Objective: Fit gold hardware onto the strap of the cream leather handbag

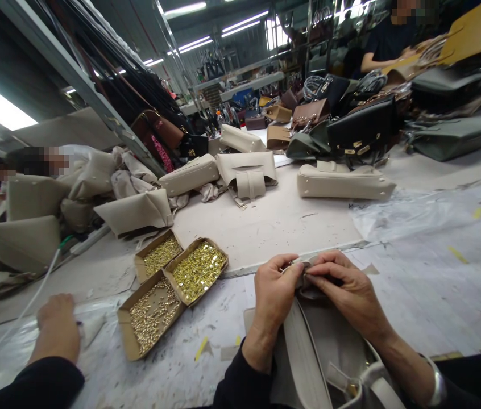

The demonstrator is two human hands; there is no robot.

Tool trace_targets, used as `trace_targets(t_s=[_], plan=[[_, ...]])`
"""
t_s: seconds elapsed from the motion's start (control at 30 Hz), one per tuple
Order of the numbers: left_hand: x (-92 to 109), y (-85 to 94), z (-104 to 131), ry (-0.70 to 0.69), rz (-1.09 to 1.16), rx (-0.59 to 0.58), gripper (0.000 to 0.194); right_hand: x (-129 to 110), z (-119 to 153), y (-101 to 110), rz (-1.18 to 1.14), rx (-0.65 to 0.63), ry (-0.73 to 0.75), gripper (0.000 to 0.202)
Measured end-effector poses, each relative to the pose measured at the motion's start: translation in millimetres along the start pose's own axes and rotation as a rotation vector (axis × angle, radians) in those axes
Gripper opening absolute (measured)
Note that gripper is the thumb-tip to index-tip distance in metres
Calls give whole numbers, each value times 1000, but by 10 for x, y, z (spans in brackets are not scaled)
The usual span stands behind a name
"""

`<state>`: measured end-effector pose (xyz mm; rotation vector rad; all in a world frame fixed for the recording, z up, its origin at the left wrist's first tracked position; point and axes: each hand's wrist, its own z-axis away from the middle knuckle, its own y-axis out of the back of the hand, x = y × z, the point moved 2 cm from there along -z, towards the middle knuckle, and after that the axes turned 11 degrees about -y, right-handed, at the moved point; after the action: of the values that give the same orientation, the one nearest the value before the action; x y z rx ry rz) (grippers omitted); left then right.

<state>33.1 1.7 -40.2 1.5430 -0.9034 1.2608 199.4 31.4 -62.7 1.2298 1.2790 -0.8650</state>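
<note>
Both hands [309,287] pinching beige bag [309,346]

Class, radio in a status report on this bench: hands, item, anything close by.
Left hand and right hand both pinching top edge of beige bag. Three boxes of gold fittings just left. Another person's hand resting far left.

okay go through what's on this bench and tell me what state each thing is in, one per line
left hand: pinching the beige bag's top edge
right hand: pinching the same edge
beige bag: upright between the hands
three cardboard trays: open, holding gold fittings
finished beige bag: lying flat, closed
co-worker's hand: resting on the bench
</note>
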Motion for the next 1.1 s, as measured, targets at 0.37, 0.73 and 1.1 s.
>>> trace_targets(t_s=[0.37,0.73,1.1], plan=[[-4,-9,3,-1,11,-11,26,53,-9,-24,-158,-29,-53,6],[28,-2,-1,18,30,8,24,95,-41,-19,-98,-58,-86,11],[41,15,4,27,22,10,27,-4,-40,-75,-73,-12,-162,12]])
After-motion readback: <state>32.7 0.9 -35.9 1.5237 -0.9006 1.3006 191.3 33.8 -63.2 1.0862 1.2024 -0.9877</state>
